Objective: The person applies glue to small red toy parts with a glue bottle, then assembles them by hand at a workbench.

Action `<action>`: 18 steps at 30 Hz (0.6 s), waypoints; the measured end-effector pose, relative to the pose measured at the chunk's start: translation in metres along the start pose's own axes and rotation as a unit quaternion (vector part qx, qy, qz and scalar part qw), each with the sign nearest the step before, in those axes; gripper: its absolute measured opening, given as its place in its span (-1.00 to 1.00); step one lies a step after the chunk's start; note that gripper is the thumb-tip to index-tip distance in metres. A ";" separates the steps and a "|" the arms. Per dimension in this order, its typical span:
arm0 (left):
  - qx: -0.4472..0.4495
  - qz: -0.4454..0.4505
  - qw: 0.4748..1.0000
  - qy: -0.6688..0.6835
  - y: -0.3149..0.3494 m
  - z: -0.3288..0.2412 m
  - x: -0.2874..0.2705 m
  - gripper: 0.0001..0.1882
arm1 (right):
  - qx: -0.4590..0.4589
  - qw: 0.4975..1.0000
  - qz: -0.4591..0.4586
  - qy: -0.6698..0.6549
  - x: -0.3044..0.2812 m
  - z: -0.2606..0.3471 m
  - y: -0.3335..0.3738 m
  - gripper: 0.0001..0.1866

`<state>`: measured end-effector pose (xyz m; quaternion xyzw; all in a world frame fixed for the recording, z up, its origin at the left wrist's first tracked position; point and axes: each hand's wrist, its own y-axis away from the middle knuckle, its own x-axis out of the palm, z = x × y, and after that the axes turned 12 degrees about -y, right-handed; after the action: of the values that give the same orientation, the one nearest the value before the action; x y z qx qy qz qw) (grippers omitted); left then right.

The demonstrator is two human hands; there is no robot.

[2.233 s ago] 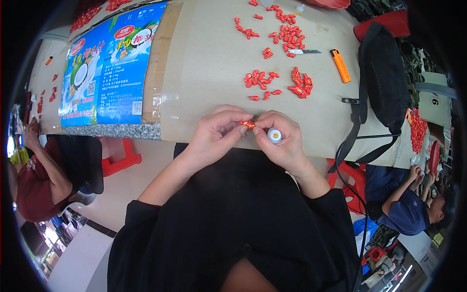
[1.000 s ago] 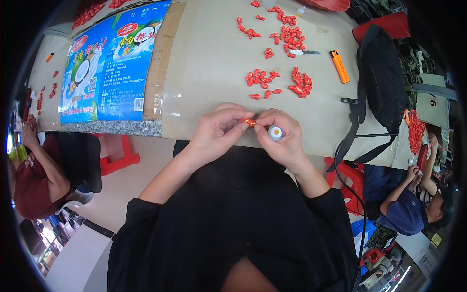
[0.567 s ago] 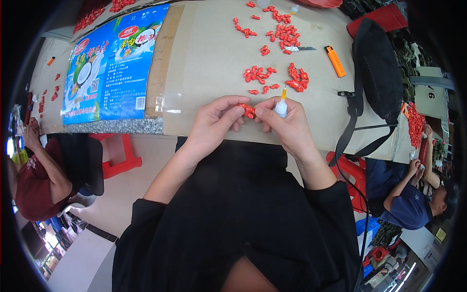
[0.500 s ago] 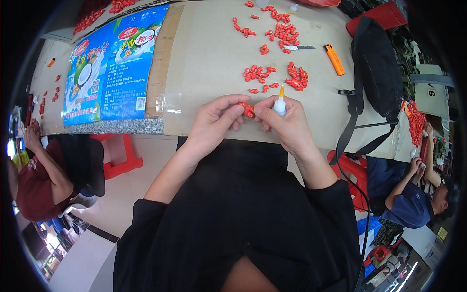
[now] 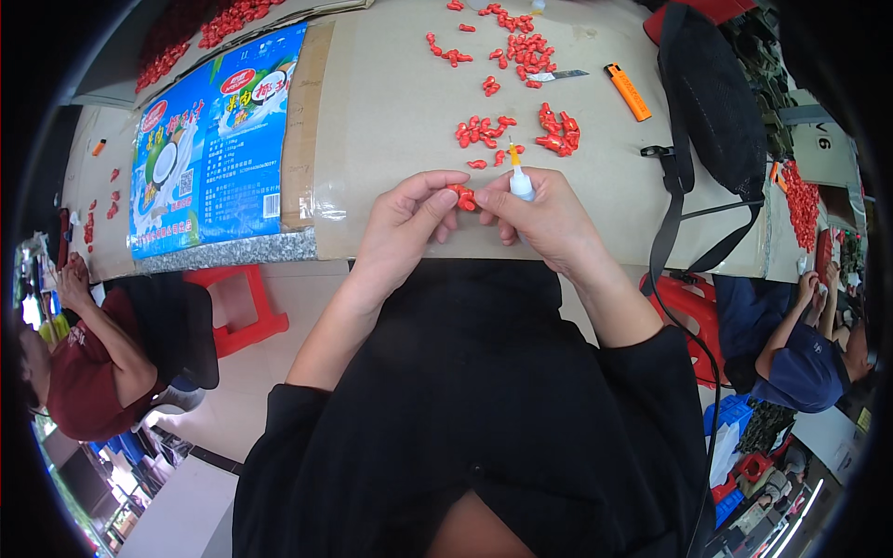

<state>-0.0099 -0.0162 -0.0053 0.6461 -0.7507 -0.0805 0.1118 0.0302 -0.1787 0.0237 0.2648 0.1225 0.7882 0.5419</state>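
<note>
Over the near edge of the table, my left hand (image 5: pixel 409 219) pinches a small, glossy red peanut-shaped piece (image 5: pixel 462 196) between thumb and forefinger. My right hand (image 5: pixel 549 216) is closed around a white squeeze bottle (image 5: pixel 521 184) with a yellow tip and a thin needle pointing up. Its thumb and forefinger meet at the right end of the red piece. Part of the bottle is hidden by the fingers. Just beyond my hands lie two loose clusters of similar red pieces (image 5: pixel 480 130), (image 5: pixel 558 129).
Farther back are more red pieces (image 5: pixel 526 54), a knife blade (image 5: pixel 563 74) and an orange lighter (image 5: pixel 628 92). A black bag (image 5: pixel 712 102) with straps lies to the right, a blue printed carton sheet (image 5: pixel 223 149) to the left. People sit at both sides near red stools (image 5: pixel 244 307).
The view has shifted slightly, so the table items appear farther left. Both hands keep their grips, and the red piece remains between their fingertips.
</note>
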 end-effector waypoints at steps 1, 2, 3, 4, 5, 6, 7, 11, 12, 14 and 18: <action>0.000 -0.002 1.000 0.004 0.000 0.000 0.000 -0.77 | -0.001 1.000 -0.002 -0.002 0.000 0.001 0.000 -0.87; 0.000 -0.001 1.000 0.002 0.000 0.001 0.000 -0.77 | 0.010 1.000 0.006 0.017 0.000 0.001 0.000 -0.87; 0.002 0.004 1.000 0.002 0.000 0.002 -0.001 -0.77 | 0.021 0.999 0.013 0.035 0.000 0.001 0.000 -0.87; 0.004 0.009 1.000 0.002 0.000 0.002 -0.001 -0.77 | 0.021 0.999 0.013 0.033 0.000 0.001 0.000 -0.87; 0.004 0.010 1.000 0.001 -0.001 0.003 -0.001 -0.77 | 0.020 0.999 0.014 0.031 0.000 0.001 -0.001 -0.87; 0.004 0.010 1.000 0.010 -0.002 0.004 -0.001 -0.76 | 0.020 0.999 0.014 0.029 0.000 0.000 -0.001 -0.88; 0.003 0.010 1.000 0.020 -0.002 0.004 -0.001 -0.76 | 0.020 0.999 0.014 0.028 -0.001 0.000 -0.002 -0.88; 0.013 0.009 0.999 0.030 -0.002 0.004 -0.001 -0.75 | 0.025 0.999 0.007 0.023 -0.002 0.002 -0.002 -0.89; 0.017 0.010 0.999 0.025 -0.002 0.003 0.000 -0.75 | 0.027 0.999 0.005 0.021 -0.002 0.001 -0.002 -0.89; 0.019 0.011 1.000 0.021 -0.001 0.001 -0.001 -0.75 | 0.029 0.999 0.008 0.026 -0.001 0.002 -0.003 -0.89; 0.021 0.019 1.000 0.011 -0.001 -0.001 -0.001 -0.74 | 0.031 0.999 0.015 0.033 -0.002 0.000 -0.005 -0.89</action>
<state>-0.0084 -0.0153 -0.0047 0.6350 -0.7628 -0.0560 0.1080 0.0350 -0.1788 0.0208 0.2574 0.1609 0.8004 0.5169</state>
